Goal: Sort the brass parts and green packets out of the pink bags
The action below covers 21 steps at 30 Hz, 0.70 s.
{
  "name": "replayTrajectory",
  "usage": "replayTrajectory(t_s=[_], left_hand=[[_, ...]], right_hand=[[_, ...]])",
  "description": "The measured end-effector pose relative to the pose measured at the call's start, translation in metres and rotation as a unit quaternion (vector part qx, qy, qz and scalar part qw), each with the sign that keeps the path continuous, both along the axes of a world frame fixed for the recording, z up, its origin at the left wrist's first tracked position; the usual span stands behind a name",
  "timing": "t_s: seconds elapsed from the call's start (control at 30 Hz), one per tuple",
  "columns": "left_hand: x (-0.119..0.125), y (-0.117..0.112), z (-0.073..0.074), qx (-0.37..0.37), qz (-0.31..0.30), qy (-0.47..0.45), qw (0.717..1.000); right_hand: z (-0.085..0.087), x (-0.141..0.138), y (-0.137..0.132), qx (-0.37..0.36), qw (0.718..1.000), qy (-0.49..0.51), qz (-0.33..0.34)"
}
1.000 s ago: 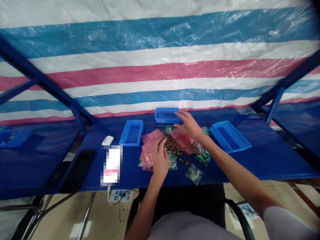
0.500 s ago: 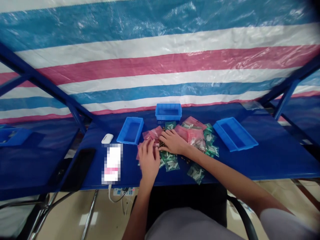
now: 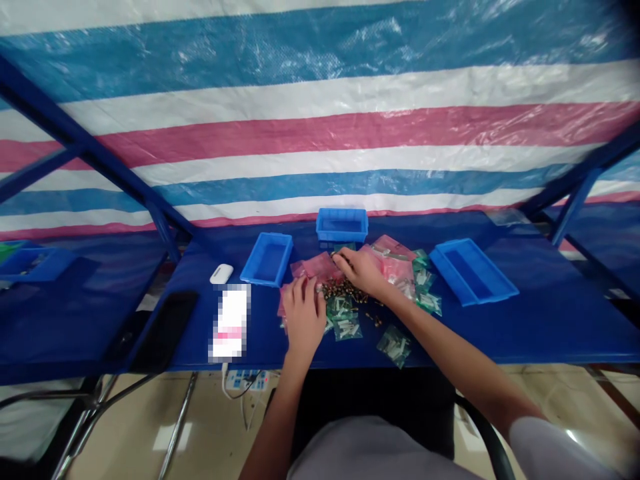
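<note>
Half a second on: the two hands slightly farther apart, no longer crowded together over the middle of the blue tabletop. Right hand higher, toward upper centre, with its fingers bunched at the top of the heap. Pile of small brass parts back in view, in the gap between the hands and just below the right palm, after lying mostly under the fingers before.

Right hand: fingertips pinched together against a pink zip bag, a small brass part possibly between them, too small to tell. Left hand: fingers loosely curled and resting on a second pink zip bag, with no visible grip on anything. Green-tinted clear bags of parts just below the pile, one lying apart nearer the front edge.

Blue plastic bins around the heap: one at the far edge, one to the left, one to the right. Widest open stretch of tabletop: right of that last bin, out to the right end. Less room on the left, with a white earbud case, a blurred white item and a black phone. Front edge just ahead of the left wrist.
</note>
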<state>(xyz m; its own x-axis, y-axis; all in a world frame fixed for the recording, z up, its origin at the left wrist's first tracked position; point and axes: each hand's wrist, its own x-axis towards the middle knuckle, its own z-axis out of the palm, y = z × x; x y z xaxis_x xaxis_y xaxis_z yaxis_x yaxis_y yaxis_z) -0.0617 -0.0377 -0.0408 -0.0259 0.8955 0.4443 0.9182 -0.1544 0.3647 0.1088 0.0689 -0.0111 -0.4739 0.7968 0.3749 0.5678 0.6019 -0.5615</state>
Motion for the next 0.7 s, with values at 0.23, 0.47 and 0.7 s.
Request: replayTrajectory(t_s=[0.23,0.47,0.7], left_hand=[[0.000,0.000,0.000,-0.010,-0.003,0.009,1.000],[0.000,0.001,0.000,-0.013,0.003,0.024,1.000],[0.000,0.002,0.001,-0.013,-0.003,0.024,1.000]], right_hand=[[0.034,0.050,0.014,-0.059,0.972,0.207,-0.098],[0.023,0.083,0.020,-0.066,0.933,0.318,-0.155],[0.013,0.070,0.007,-0.046,0.972,0.195,-0.118]])
